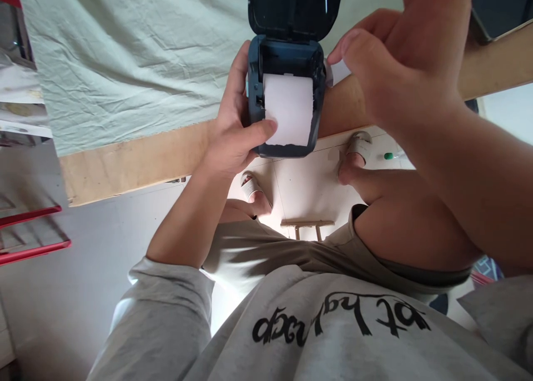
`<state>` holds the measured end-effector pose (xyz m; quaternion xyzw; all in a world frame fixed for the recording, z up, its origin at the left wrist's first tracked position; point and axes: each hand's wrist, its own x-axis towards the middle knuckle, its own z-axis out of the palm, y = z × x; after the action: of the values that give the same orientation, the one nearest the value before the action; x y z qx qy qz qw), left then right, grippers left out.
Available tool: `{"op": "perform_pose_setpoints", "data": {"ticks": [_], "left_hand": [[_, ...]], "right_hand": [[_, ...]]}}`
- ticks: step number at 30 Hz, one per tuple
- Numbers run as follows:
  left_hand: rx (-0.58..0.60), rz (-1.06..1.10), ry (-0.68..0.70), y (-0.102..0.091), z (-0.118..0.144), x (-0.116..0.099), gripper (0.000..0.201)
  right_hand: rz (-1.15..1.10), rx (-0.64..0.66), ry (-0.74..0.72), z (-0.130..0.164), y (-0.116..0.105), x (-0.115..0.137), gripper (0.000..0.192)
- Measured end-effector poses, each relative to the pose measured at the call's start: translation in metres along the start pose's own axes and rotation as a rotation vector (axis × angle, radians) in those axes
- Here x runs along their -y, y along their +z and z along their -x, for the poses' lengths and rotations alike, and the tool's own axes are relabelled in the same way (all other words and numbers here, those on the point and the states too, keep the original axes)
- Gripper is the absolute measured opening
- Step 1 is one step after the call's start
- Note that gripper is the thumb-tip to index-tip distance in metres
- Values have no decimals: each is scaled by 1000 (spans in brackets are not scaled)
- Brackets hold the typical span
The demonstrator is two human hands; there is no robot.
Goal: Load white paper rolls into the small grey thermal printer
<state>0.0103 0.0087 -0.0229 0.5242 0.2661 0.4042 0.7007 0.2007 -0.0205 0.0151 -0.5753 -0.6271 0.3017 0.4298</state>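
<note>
My left hand (237, 125) is wrapped round a dark blue portable label printer (287, 150), its thumb resting on the roll. The printer's black lid (293, 9) stands open at the far side. Inside the compartment sits a white paper roll (289, 106), its lower edge slightly ragged. To the right of the printer, my right hand (395, 64) is closed, thumb and fingers drawn together. A small white piece of paper (340, 71) shows at its fingertips, close to the printer's side; the exact grip on it is partly hidden.
A pale green cloth (137, 53) covers the table, whose wooden edge (137, 161) runs beneath both hands. A dark flat object (499, 9) lies at the upper right. Red-edged racks (33, 247) stand at left. Below are my legs, a wooden stool part (307, 224) and a green-capped bottle (389, 156).
</note>
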Motion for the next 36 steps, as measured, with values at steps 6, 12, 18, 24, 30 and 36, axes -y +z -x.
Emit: {"op": "perform_pose_setpoints", "data": {"ticks": [6, 12, 18, 24, 30, 36], "left_hand": [[-56, -37, 21, -6, 0, 7, 55], [-59, 27, 67, 3, 3, 2, 48], [-109, 117, -83, 13, 3, -7, 23], [-127, 102, -113, 12, 3, -12, 17], [-97, 100, -144, 9, 4, -9, 30], [-113, 217, -148, 15, -3, -10, 28]], "right_hand": [[-144, -116, -122, -3, -2, 2, 30], [172, 201, 116, 0, -1, 7, 40], [232, 457, 245, 0, 4, 5, 52], [193, 461, 302, -3, 5, 5, 46], [126, 458, 361, -5, 8, 0, 47], [87, 459, 373, -4, 9, -6, 48]]}}
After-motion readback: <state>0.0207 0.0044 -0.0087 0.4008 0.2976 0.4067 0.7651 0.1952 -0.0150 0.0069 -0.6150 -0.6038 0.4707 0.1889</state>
